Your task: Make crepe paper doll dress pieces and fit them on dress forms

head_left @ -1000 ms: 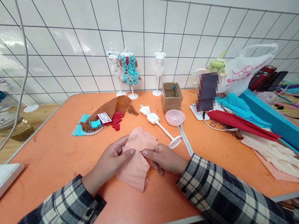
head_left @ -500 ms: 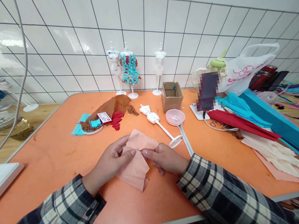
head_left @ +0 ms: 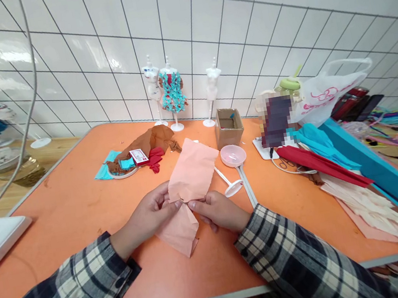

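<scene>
A piece of peach fabric [head_left: 191, 169] is held between both hands above the orange table, gathered narrow at its middle. Its upper part stands up and spreads; its lower part hangs toward me. My left hand [head_left: 156, 213] pinches the gathered middle from the left, thumb on top. From the right, my right hand [head_left: 221, 210] pinches the same spot, thumb close to the left one. Something small and thin shows at the gather, too small to name. Behind the fabric lies a white mini mannequin, mostly covered, with its round base [head_left: 233, 188] showing.
Mini mannequins stand along the tiled wall, one in a turquoise ruffled dress [head_left: 172, 92]. A cardboard box [head_left: 228, 129] and a pink bowl [head_left: 233, 155] sit beyond my hands. Brown fabric [head_left: 150, 140] lies back left; a red cloth [head_left: 324, 164] and a blue tray [head_left: 383, 170] lie right.
The upper part of the peach fabric has unfolded upward and away from me, now covering most of the lying mannequin. Both hands keep their pinch in nearly the same place.
</scene>
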The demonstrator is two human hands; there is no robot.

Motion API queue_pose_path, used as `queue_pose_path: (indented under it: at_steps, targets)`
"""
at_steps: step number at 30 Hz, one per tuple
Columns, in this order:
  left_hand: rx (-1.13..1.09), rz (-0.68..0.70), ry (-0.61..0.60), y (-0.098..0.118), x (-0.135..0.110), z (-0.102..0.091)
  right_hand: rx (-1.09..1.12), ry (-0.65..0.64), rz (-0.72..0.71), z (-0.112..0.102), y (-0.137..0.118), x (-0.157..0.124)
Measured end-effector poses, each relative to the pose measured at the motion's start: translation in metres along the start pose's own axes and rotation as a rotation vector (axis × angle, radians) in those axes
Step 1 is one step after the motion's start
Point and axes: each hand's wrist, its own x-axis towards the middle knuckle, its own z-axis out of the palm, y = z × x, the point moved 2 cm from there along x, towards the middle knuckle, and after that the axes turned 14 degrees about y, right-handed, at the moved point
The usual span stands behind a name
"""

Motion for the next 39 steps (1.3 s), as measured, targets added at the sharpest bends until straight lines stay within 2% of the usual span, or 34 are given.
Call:
queue_pose_path:
  at_steps: [6, 9, 13, 17, 22, 24, 28, 33, 39]
  targets:
    - [-0.108, -0.059, 0.034, 0.0007, 0.0005, -0.0051, -0.005, 0.009, -0.001, -0.0044, 0.0017, 0.0011]
    - [-0.09, -0.097, 0.087, -0.0014, 0.0013, -0.007, 0.023, -0.046, 0.025, -0.0043, 0.0007, 0.0009]
    - [-0.12, -0.114, 0.08, -0.0038, 0.0009, -0.0047, 0.07, -0.106, 0.06, -0.0025, -0.0009, 0.0009]
    - [-0.006, -0.066, 0.121, -0.0037, 0.0013, -0.0041, 0.088, -0.116, 0.052, -0.0006, 0.0003, 0.0009]
    - [0.044, -0.024, 0.027, -0.0037, -0.0005, -0.0047, 0.015, -0.022, 0.036, -0.001, 0.0048, 0.0015]
    - [0.044, -0.018, 0.032, -0.0027, -0.0009, -0.0066, 0.007, 0.005, 0.029, -0.0019, 0.0053, 0.0016]
    - [0.061, -0.006, 0.109, 0.0013, 0.0005, -0.0093, -0.027, -0.012, 0.002, -0.0017, 0.0044, 0.0003]
    - [0.055, -0.017, 0.069, 0.0023, 0.0006, -0.0072, -0.058, 0.025, -0.023, -0.0019, 0.0018, -0.0008]
    - [0.131, 0.007, 0.028, 0.0023, -0.0021, -0.0059, -0.057, -0.008, -0.081, -0.0027, -0.0009, -0.0008]
